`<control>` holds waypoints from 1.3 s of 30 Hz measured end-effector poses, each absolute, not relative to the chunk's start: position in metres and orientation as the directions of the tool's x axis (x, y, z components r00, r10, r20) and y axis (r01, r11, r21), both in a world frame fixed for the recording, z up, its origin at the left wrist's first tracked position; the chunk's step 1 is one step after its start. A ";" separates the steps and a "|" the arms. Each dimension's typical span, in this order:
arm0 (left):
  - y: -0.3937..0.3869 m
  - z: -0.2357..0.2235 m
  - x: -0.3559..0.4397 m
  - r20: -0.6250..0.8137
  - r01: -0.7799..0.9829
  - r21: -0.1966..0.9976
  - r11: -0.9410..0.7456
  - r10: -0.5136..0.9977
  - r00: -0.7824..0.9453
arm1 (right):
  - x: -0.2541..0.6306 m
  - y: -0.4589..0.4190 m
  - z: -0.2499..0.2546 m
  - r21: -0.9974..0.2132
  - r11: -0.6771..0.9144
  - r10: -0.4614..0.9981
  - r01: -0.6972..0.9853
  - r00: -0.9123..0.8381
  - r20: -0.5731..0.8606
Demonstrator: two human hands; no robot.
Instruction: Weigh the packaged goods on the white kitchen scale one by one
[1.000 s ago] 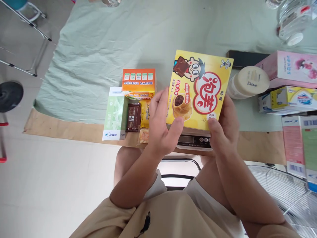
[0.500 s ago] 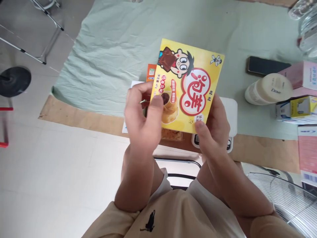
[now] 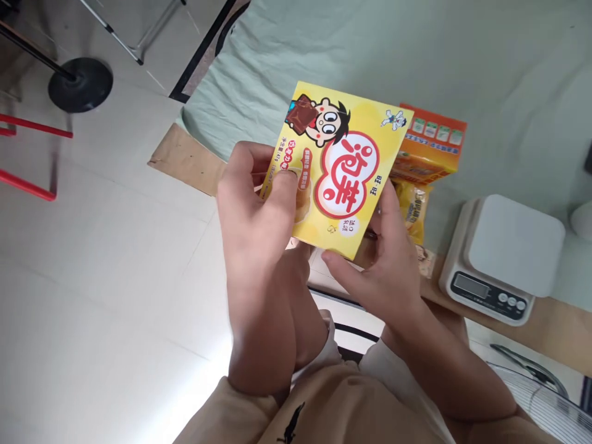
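Note:
A yellow snack box (image 3: 303, 209) with a cartoon child and red lettering is held up in front of me, tilted, above the table's front edge. My left hand (image 3: 259, 203) grips its left side, thumb on the printed face and fingers behind. At the lower right corner, my right hand (image 3: 388, 259) has its fingers behind the box's right edge, while the thumb lies just below the bottom edge. Partly behind the box is an orange carton (image 3: 435, 145). Close by my right hand lie a yellow snack packet (image 3: 414, 209) and a smaller packet (image 3: 425, 262).
A white kitchen scale (image 3: 504, 259) stands on the green tablecloth (image 3: 509, 80) to the right. A fan guard (image 3: 541, 394) shows at lower right. On the floor at left are a black round base (image 3: 81, 85) and red bars (image 3: 28, 185).
My view has swung left, so the scale and orange carton now show to the right of the box. My right thumb has slid off the box's face to below its bottom edge.

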State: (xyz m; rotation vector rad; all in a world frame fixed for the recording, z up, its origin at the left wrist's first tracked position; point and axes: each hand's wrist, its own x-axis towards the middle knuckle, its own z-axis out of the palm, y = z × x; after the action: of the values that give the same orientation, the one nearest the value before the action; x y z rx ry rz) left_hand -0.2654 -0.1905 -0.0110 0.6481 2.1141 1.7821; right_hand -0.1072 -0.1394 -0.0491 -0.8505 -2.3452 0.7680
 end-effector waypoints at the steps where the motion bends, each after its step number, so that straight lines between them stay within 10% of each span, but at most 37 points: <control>1: -0.192 -0.016 -0.272 0.059 0.159 0.976 0.151 0.520 -0.852 | -0.114 -0.142 -0.049 -0.652 0.627 0.708 0.425 -0.661 0.250; 20: -0.203 -0.060 -0.325 -0.227 0.033 0.906 0.422 0.549 -0.805 | -0.154 -0.141 -0.064 -0.387 0.708 0.681 0.590 -0.717 0.152; 31: -0.186 -0.029 -0.273 0.356 0.351 0.933 -0.076 0.321 -0.878 | -0.123 -0.141 -0.035 -0.447 0.740 0.650 0.503 -0.706 0.282; 39: -0.152 -0.007 -0.168 0.400 0.305 0.910 -0.282 0.794 -0.458 | -0.016 -0.127 -0.014 -0.604 0.688 0.724 0.402 -0.434 0.536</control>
State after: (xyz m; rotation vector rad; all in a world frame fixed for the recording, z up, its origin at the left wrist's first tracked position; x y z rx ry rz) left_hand -0.1684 -0.1518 -0.0072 1.3593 1.5938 1.7905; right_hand -0.0163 -0.1269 -0.0141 -0.8622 -2.0753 0.4983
